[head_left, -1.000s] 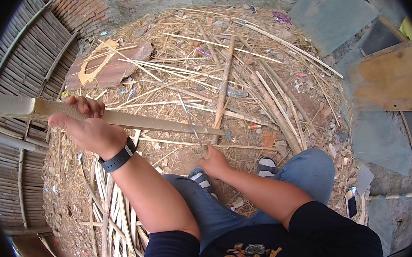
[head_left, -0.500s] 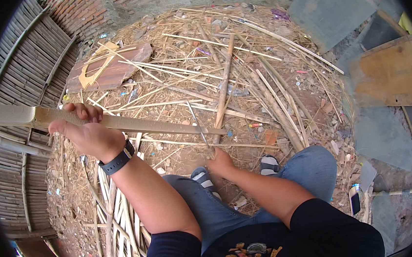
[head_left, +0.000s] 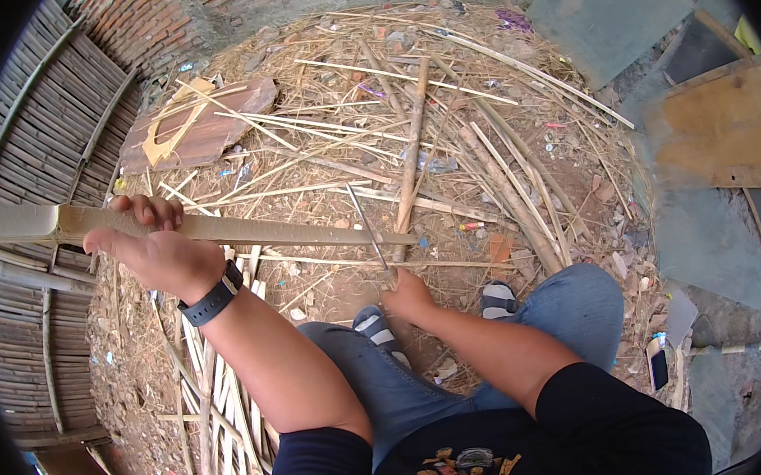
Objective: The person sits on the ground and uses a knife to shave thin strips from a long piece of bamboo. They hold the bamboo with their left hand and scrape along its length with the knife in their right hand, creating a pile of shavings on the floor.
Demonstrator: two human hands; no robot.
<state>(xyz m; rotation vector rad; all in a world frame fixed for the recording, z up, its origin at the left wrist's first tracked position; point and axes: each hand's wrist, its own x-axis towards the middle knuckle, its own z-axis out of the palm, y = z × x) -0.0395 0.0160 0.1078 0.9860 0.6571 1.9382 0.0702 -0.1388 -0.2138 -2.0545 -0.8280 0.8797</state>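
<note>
My left hand (head_left: 157, 248) grips a long split bamboo piece (head_left: 281, 233) near its left part, with the fingers over the far edge and the thumb along the near side. The bamboo stretches from the left rim to a narrow end in front of my knees, with a node ridge left of the hand. My right hand (head_left: 409, 296) is closed around the handle of a knife (head_left: 366, 222). The narrow blade points away from me and slightly left, crossing the bamboo near its right end. Whether its edge bites into the bamboo I cannot tell.
Bamboo strips (head_left: 225, 423) lie piled at my left, and thicker poles (head_left: 522, 198) lie at front right. A brown board (head_left: 234, 119) rests farther back. Slatted bamboo fencing (head_left: 19, 350) stands left, a brick wall (head_left: 144, 23) behind. A phone (head_left: 658, 367) lies at right.
My left hand and its end of the bamboo have shifted slightly left and down. The right hand still holds the knife in nearly the same place.
</note>
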